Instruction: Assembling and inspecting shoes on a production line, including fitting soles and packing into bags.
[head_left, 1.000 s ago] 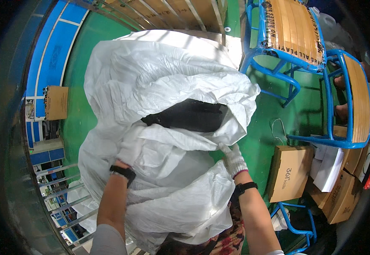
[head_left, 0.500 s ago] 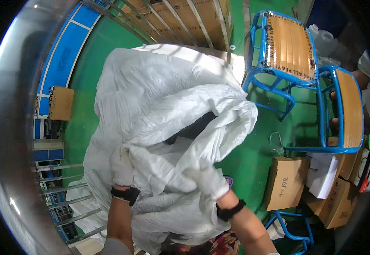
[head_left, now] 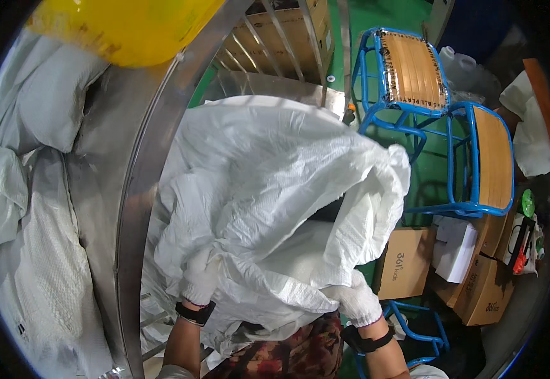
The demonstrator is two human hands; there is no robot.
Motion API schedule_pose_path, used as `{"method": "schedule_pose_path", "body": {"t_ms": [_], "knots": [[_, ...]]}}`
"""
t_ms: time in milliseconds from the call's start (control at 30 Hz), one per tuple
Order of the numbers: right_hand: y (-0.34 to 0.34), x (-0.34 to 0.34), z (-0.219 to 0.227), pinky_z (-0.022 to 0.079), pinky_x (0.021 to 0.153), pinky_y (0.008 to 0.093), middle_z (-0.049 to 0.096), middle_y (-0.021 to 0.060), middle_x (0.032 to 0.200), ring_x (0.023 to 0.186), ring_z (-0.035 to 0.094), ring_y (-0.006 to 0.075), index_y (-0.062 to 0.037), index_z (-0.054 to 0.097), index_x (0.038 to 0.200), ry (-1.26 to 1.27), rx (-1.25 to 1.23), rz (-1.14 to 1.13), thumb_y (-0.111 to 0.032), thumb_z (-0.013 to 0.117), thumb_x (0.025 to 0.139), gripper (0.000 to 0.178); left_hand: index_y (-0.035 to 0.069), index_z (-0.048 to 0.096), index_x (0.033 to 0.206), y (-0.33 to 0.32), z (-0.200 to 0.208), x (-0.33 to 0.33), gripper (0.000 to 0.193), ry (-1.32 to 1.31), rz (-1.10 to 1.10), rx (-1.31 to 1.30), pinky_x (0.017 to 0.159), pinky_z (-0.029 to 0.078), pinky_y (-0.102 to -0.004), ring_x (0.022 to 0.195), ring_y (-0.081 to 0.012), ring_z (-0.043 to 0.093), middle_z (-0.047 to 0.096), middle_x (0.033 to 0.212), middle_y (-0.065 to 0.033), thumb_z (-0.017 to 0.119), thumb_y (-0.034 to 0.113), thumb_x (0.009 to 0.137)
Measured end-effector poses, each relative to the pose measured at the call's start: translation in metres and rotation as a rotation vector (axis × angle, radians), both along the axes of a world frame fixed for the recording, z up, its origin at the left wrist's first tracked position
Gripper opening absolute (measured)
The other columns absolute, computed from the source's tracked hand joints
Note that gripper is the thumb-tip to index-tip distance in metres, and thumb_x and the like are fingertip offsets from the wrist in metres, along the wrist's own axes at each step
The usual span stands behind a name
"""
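A large white woven sack (head_left: 250,158) spreads in loose folds in front of me, with its mouth gaping toward the right. My left hand (head_left: 200,276), in a white knitted glove, is closed on the near left part of the sack's rim. In a matching glove, my right hand (head_left: 356,300) grips the near right edge of the rim. Between the two hands the rim hangs in a slack fold. Part of the inside shows as a pale hollow with a dark patch deeper in. Cloth hides some of the fingertips.
A metal table edge (head_left: 137,208) runs along my left, with white sacks (head_left: 47,234) on it and a yellow object (head_left: 129,28) above. Blue-framed stools (head_left: 414,69) stand at right, near cardboard boxes (head_left: 404,262). Metal bars (head_left: 281,38) rise at the far side.
My hands have moved apart, the right one going rightward and nearer me, pulling the rim between them wider. The view has shifted, bringing the left-hand table and yellow object into sight.
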State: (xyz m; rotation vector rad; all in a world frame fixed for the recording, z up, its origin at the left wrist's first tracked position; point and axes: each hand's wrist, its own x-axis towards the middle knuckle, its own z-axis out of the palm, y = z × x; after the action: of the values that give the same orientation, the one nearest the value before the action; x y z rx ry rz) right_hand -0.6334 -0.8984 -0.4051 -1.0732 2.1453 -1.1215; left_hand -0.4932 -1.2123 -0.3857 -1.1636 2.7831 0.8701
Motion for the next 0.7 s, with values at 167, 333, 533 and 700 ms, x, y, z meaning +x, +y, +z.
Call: {"method": "schedule_pose_path", "body": {"t_ms": [167,333,533,700], "knots": [[-0.014,-0.018,0.02,0.052,0.085,0.0295,0.072,0.0065,0.1,0.094,0.067,0.0191,-0.0019,0.071,0.108,-1.061,-0.219,-0.467,-0.001,0.069,0.073,0.035,0.003,0.067,0.11,-0.009,0.03,-0.047,0.028,-0.009,-0.46,-0.059,0.089,0.05,-0.0397,0.102,-0.036,0.063,0.068,0.106,-0.0173,0.067,0.016,0.084],[-0.006,-0.009,0.012,0.051,0.09,0.029,0.069,0.0064,0.114,0.103,0.064,0.015,0.0015,0.066,0.118,-1.24,-0.234,-0.435,-0.001,0.067,0.083,0.035,0.0,0.064,0.123,0.032,0.058,-0.146,0.039,0.277,-0.808,0.974,0.103,0.044,-0.0396,0.116,-0.0273,0.06,0.065,0.122,-0.0159,0.065,0.02,0.09],[0.012,-0.001,0.035,0.053,0.08,0.0306,0.074,0.0107,0.098,0.089,0.069,0.0197,0.0018,0.072,0.104,-0.707,-0.113,-0.599,-0.004,0.064,0.084,0.022,0.001,0.05,0.133,0.014,-0.062,-0.19,0.054,-0.137,-0.413,0.261,0.097,0.047,-0.0476,0.112,-0.0434,0.059,0.06,0.123,-0.0272,0.061,0.034,0.092],[0.047,-0.009,0.03,0.052,0.087,0.0315,0.066,0.0179,0.12,0.101,0.067,0.0242,0.0009,0.06,0.125,-0.946,-0.224,-1.266,-0.007,0.069,0.082,0.045,0.002,0.062,0.119,-0.026,-0.029,-0.241,0.051,0.183,-0.286,-0.384,0.094,0.049,-0.0446,0.104,-0.0422,0.063,0.067,0.113,-0.0224,0.063,0.044,0.092]]}}
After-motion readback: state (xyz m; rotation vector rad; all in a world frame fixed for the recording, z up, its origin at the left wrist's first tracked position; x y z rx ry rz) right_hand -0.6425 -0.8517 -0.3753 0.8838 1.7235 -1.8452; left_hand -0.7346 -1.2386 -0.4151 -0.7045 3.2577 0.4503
